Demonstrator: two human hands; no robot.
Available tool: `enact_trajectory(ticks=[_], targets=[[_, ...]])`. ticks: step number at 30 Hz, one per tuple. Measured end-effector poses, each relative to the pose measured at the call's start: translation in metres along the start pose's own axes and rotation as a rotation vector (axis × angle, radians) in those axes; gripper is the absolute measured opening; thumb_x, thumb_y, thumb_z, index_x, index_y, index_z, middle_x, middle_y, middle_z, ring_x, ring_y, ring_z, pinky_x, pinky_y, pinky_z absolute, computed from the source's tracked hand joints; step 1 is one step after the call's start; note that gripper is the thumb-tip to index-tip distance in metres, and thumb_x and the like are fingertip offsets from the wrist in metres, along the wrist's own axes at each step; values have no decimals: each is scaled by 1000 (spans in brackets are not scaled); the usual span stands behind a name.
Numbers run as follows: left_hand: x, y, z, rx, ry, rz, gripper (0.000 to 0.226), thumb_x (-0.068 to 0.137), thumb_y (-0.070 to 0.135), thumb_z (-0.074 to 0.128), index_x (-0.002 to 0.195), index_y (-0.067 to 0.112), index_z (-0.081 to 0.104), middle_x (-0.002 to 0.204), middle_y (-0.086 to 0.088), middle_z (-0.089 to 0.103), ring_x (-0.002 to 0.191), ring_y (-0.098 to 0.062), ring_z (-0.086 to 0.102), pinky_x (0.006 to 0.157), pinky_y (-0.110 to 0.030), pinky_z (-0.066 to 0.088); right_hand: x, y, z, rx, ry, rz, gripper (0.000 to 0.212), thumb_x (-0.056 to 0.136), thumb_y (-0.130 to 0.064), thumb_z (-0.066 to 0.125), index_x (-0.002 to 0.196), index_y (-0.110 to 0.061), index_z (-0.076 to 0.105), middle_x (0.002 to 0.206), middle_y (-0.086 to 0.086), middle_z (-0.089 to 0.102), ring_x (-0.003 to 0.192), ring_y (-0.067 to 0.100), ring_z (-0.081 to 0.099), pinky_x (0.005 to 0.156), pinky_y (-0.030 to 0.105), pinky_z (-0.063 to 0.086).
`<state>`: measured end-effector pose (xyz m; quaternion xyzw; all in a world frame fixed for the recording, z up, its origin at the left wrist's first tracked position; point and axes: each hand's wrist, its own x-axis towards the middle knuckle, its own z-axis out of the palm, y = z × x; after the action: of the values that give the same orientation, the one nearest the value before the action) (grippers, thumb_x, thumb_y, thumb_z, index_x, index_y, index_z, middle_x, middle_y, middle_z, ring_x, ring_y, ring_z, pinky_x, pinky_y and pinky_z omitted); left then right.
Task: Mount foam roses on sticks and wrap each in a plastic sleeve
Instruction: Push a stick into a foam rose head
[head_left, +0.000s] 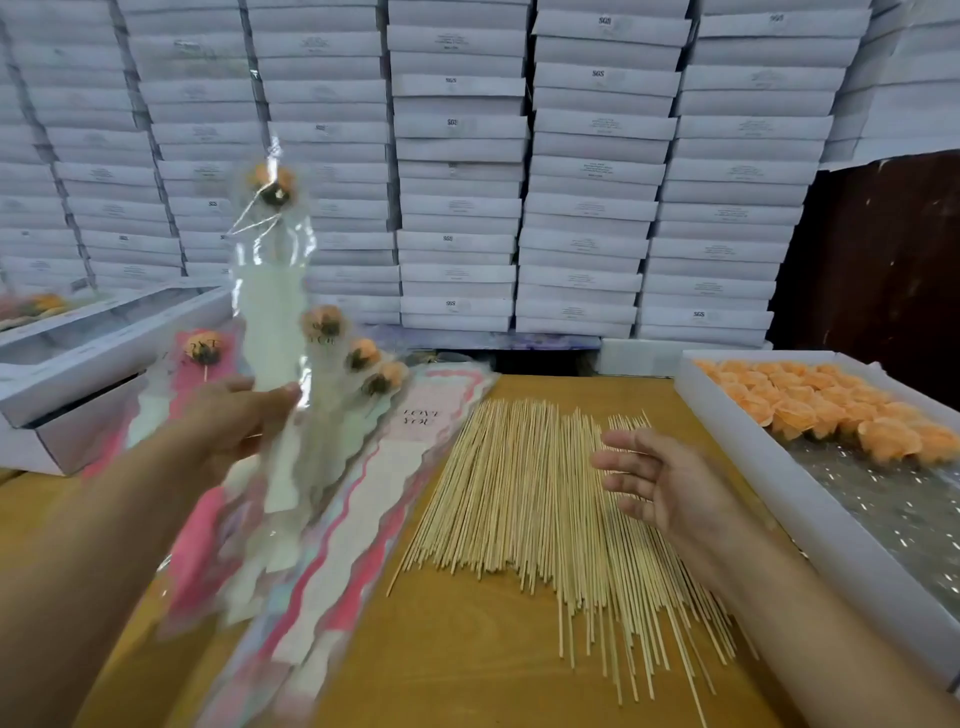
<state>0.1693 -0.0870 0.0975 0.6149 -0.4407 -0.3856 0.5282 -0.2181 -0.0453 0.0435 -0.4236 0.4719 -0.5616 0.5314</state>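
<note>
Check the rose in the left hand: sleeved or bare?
Sleeved. The rose sits inside a clear plastic sleeve that the left hand holds upright.

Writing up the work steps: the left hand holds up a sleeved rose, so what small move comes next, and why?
Probably lay the sleeved rose, held by the left hand, onto the finished roses beside it; it looks complete. The open right hand hovers over the sticks.

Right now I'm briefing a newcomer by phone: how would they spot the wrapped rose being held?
Start at the wooden table, left of the sticks. Above the sleeved roses lying there, the left hand grips one wrapped rose: the only one raised upright.
</note>
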Motion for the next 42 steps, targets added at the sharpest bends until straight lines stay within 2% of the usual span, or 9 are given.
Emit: enact_trajectory(ticks=[3,6,12,14,16,19,28,37,42], targets=[[15,-24,-24,102,141,-63,34,90,10,74,69,9,46,58,-7,44,40,-17,41,37,-16,33,-1,-1,1,6,-3,-7,28,102,-24,47,108,-7,69,88,11,77,64,12,69,49,22,52],[20,-43,-30,140,224,-117,38,86,5,76,65,6,45,43,-9,45,26,-14,40,31,-12,30,-2,-2,1,13,-8,-8,28,102,-22,47,109,-6,68,87,12,77,63,13,68,49,22,52],[30,-58,-30,200,299,-137,39,81,7,82,67,8,46,65,-9,43,54,-21,38,56,-31,30,-2,-3,1,8,-10,-3,26,101,-21,50,109,-5,68,85,11,77,62,12,68,49,21,52],[26,-58,-26,346,376,-59,27,80,12,83,87,6,57,78,-16,53,67,-31,52,64,-36,35,-2,-4,1,6,-11,-1,25,101,-21,50,109,-6,68,85,11,77,62,12,68,49,21,52],[26,-60,-24,512,435,14,62,79,16,83,131,4,52,117,-22,61,106,-42,60,81,-41,41,-2,-4,1,6,-13,-1,25,101,-21,50,109,-6,68,85,11,77,63,12,68,49,21,53],[22,-60,-22,620,464,115,84,76,14,83,146,7,37,132,-25,56,121,-46,53,94,-51,44,-3,-4,1,4,-14,-4,24,100,-21,51,109,-6,68,86,11,77,63,13,68,50,21,53],[19,-61,-21,1029,466,93,44,84,29,75,115,2,58,124,-27,37,98,-51,54,81,-51,48,-4,-4,1,-9,-13,-18,25,100,-21,51,107,-6,69,85,10,76,63,13,67,52,22,52],[8,-47,-4,972,453,261,37,95,24,58,125,2,61,131,-34,43,121,-48,45,95,-53,44,-4,-3,0,-27,-24,-23,25,101,-22,49,107,-7,69,86,11,77,64,13,68,52,23,53],[-12,-20,43,881,297,370,32,94,21,59,123,10,64,127,-23,51,105,-43,58,90,-46,47,-4,-4,0,-37,-22,-25,26,102,-22,49,107,-8,69,86,10,77,64,13,68,53,24,52]])
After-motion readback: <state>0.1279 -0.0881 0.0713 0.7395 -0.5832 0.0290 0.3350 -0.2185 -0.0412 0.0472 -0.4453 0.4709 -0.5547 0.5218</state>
